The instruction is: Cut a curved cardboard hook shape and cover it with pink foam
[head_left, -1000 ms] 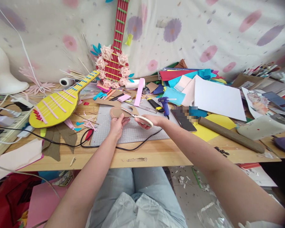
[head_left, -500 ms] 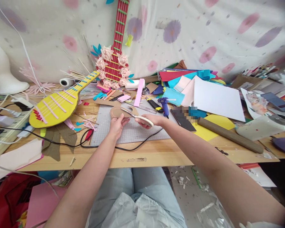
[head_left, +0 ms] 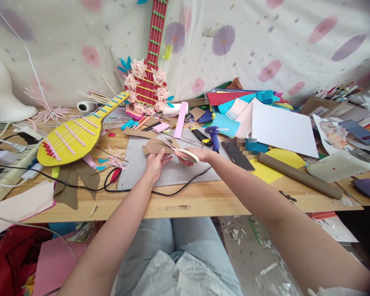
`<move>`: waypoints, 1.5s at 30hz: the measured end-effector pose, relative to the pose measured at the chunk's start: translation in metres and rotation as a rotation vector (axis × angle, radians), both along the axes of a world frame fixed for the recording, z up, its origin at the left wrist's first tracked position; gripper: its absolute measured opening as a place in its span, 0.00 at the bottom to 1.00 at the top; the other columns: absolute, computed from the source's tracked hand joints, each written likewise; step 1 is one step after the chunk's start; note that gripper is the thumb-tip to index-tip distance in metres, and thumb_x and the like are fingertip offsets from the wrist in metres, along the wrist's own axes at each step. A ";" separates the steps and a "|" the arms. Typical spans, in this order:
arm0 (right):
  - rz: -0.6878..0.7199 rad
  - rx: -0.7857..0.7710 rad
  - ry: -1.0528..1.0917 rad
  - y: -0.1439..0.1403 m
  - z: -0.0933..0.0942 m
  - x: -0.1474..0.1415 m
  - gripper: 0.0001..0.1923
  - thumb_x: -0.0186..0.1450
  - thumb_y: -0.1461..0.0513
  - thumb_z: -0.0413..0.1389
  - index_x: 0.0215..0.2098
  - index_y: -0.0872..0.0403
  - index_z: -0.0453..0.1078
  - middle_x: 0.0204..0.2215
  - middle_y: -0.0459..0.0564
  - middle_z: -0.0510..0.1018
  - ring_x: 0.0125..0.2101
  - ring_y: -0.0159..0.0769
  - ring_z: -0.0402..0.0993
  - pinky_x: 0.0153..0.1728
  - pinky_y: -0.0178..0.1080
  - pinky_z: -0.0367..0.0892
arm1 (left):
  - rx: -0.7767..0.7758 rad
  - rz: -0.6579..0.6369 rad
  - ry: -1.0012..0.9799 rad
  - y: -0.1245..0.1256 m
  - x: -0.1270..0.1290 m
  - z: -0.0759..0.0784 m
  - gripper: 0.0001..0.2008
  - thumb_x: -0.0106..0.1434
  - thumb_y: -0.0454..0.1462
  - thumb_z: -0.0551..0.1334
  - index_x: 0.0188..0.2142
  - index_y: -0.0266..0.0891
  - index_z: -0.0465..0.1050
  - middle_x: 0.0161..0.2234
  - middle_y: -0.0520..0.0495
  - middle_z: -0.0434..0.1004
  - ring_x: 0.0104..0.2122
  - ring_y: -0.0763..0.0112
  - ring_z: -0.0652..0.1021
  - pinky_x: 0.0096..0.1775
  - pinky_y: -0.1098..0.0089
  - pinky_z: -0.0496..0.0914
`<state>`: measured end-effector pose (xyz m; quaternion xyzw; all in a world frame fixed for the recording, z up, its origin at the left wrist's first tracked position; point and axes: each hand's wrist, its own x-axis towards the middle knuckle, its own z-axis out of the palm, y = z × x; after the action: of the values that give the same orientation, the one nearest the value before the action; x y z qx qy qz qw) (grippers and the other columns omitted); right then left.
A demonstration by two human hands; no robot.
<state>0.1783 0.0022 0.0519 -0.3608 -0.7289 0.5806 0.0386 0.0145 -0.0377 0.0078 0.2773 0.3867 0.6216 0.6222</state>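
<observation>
Up comes the left hand (head_left: 154, 164) a touch since the earlier frames, thumb now raised against the brown cardboard piece (head_left: 156, 146) and the piece sitting a little higher and further right than it did a second ago. That hand is closed in a pinch on the near edge of the cardboard, fingers under, thumb on top. The right hand (head_left: 195, 155) is wrapped around the cream handles of the scissors (head_left: 177, 150), fingers curled through them, and the blades are parted a little, with the tips over the cardboard. All of this hangs just above the grey cutting mat (head_left: 172, 168), in the middle of the wooden table (head_left: 203, 199), closer to its near edge than to the back.

A black cable (head_left: 185, 187) loops across the mat's near edge just below both wrists. A yellow cardboard guitar (head_left: 70, 139) lies toward the left side, a blue glue gun (head_left: 214, 135) sits just beyond the right hand, and a white sheet (head_left: 283, 129) rests toward the back right.

Watch that left thumb: it is very near the blades, and a snip taken too deep could nick it. The curved outline is also at risk, since a piece pinched by one edge can twist in the grip and send the cut off its line.
</observation>
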 end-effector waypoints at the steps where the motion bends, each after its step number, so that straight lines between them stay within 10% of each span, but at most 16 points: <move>1: -0.005 0.001 0.001 0.000 0.000 0.000 0.28 0.54 0.39 0.47 0.21 0.57 0.57 0.14 0.41 0.57 0.15 0.22 0.53 0.15 0.30 0.51 | 0.002 0.005 0.002 0.000 0.000 0.000 0.08 0.53 0.35 0.62 0.34 0.33 0.72 0.33 0.43 0.78 0.39 0.65 0.77 0.46 0.60 0.69; 27: -0.154 0.001 -0.051 0.002 0.002 0.003 0.26 0.49 0.42 0.55 0.19 0.57 0.60 0.14 0.41 0.59 0.15 0.22 0.55 0.15 0.29 0.53 | 0.035 0.026 0.007 0.003 -0.002 -0.003 0.11 0.50 0.36 0.65 0.34 0.32 0.72 0.31 0.44 0.78 0.36 0.66 0.78 0.45 0.60 0.68; 45: 0.072 0.041 0.006 0.002 0.010 0.004 0.30 0.57 0.39 0.40 0.22 0.57 0.58 0.15 0.41 0.58 0.16 0.23 0.55 0.18 0.30 0.54 | 0.007 -0.054 0.080 0.002 0.000 0.000 0.14 0.45 0.37 0.68 0.33 0.33 0.74 0.33 0.43 0.78 0.38 0.63 0.77 0.43 0.59 0.71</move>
<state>0.1824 0.0038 0.0616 -0.3318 -0.7530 0.5676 0.0273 0.0147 -0.0355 0.0082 0.3143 0.4013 0.5944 0.6219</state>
